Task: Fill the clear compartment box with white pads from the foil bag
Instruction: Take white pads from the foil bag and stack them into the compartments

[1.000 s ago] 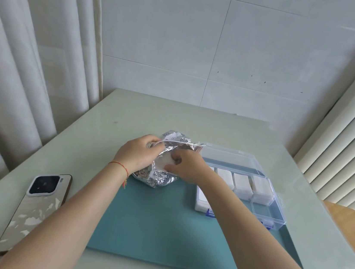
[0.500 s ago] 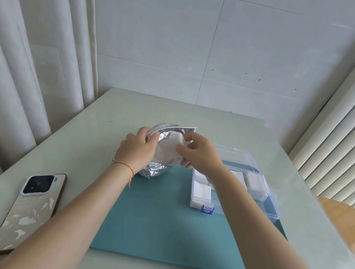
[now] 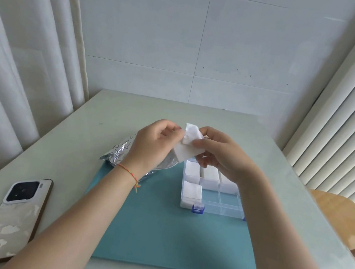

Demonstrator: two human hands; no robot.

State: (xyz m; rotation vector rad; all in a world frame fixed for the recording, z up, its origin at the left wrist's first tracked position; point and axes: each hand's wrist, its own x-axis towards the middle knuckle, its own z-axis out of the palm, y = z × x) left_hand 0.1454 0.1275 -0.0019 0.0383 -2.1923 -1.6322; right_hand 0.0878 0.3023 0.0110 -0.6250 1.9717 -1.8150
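both hands pinching white pads above compartment box (forearm hides part), foil bag, phone left

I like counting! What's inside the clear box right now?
The clear box has white pads in its near-left and back compartments. Two near compartments look empty. The right hand covers the rest.

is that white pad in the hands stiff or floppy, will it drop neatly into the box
Probably floppy: the white pad bends and curls at its top between the left hand and right hand. It looks light and thin, so it may fold going into the clear box.
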